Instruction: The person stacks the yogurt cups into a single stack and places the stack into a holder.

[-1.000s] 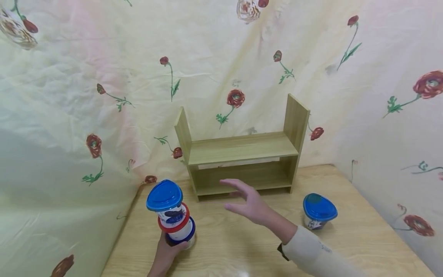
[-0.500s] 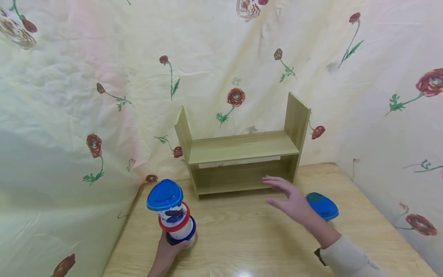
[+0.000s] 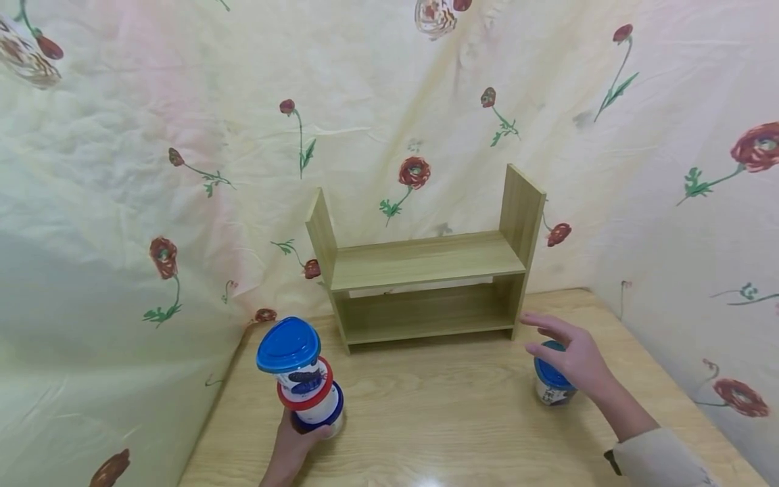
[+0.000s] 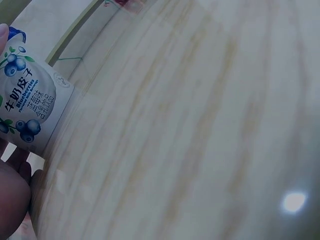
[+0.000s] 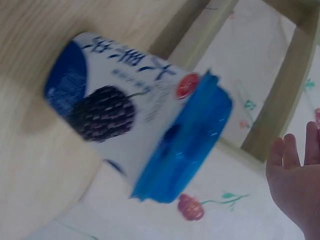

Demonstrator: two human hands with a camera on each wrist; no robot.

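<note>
- Stack (image 3: 306, 380) of three lidded cups is on the left side of the table (image 3: 426, 406), in front of the shelf (image 3: 426, 262).
- Left hand (image 3: 293, 441) clamps the dark-blue-lidded cup (image 3: 337, 423) at its bottom; a jerk there could topple the red-lidded cup (image 3: 318, 410) and the blue-lidded top cup (image 3: 290, 347).
- Right hand (image 3: 575, 358), fingers apart around nothing, hovers near the lone blue-lidded cup (image 3: 550, 380) at right; coming in too low could knock it over.
- Any offset within the stack would likely worsen tipping.

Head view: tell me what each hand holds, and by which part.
The left hand holds the lowest stacked tub by its side; the right hand holds nothing.
</note>
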